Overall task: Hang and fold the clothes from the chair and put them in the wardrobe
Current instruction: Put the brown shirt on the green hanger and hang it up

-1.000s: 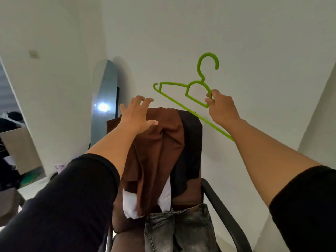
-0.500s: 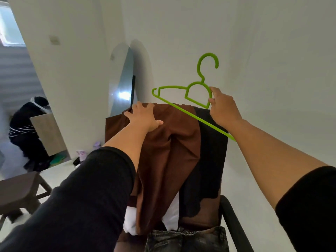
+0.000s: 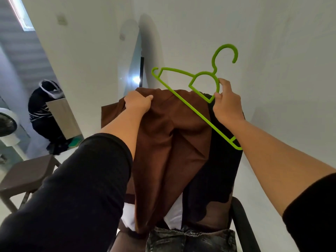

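A brown garment (image 3: 167, 142) hangs over the back of a chair (image 3: 241, 224), with a black garment (image 3: 218, 160) draped beside it on the right. Under them show a white piece of cloth (image 3: 174, 217) and grey jeans (image 3: 190, 240) on the seat. My left hand (image 3: 138, 102) grips the top edge of the brown garment at the chair back. My right hand (image 3: 227, 106) holds a bright green plastic hanger (image 3: 196, 82) by its neck, just above the clothes, hook pointing up.
White walls stand close behind the chair. A tall mirror (image 3: 134, 70) leans on the wall behind it. At the left are a dark stool (image 3: 27, 177), a white fan (image 3: 7, 124) and a person in black (image 3: 43, 113) crouching by a board.
My left hand went from open above the chair back to closing on the brown garment's top edge. The hanger in my right hand stayed near the chair top. The view drew closer.
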Available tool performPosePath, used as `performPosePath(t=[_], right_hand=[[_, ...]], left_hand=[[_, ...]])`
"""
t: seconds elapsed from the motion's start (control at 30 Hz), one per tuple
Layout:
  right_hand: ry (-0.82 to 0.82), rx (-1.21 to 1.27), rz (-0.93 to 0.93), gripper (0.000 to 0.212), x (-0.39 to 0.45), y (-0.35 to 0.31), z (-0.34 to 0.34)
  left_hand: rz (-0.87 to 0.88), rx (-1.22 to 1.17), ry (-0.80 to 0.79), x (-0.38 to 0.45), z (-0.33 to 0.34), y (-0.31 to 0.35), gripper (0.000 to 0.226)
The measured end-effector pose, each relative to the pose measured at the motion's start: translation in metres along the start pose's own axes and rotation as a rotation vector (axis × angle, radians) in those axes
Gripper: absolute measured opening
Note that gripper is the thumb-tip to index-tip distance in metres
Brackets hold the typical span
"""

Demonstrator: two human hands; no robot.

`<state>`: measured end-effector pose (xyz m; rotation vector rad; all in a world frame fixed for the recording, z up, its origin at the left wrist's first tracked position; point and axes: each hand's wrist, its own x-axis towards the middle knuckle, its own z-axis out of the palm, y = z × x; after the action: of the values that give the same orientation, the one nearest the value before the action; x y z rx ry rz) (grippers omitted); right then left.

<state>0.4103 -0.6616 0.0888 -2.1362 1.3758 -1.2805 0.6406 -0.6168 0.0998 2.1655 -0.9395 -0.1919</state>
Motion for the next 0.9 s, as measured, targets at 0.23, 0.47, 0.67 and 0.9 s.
performPosePath(t=[0.23,0.47,0.67,0.9], right_hand=[[-0.044,-0.015,-0.103,0.052,-0.002,-0.006,-0.016],[-0.215,-0.031,-0.106,0.071,-0.026,-0.046,-0.037],[-0.032,-0.099,-0.066,0.035,-0.055,-0.087,-0.078],[0.003,-0.202,-0.092,0.021,-0.11,-0.157,-0.137]], left_hand=[[0.016,-0.397,-0.094,-0.015,-0.011,0.017,0.044],[0.079,-0.74,-0.636,-0.067,-0.041,0.066,0.022],[0.333,-0.633,-0.915,-0.117,-0.097,0.085,0.026],[0.717,-0.159,-0.273,-0.15,-0.137,0.053,0.072]])
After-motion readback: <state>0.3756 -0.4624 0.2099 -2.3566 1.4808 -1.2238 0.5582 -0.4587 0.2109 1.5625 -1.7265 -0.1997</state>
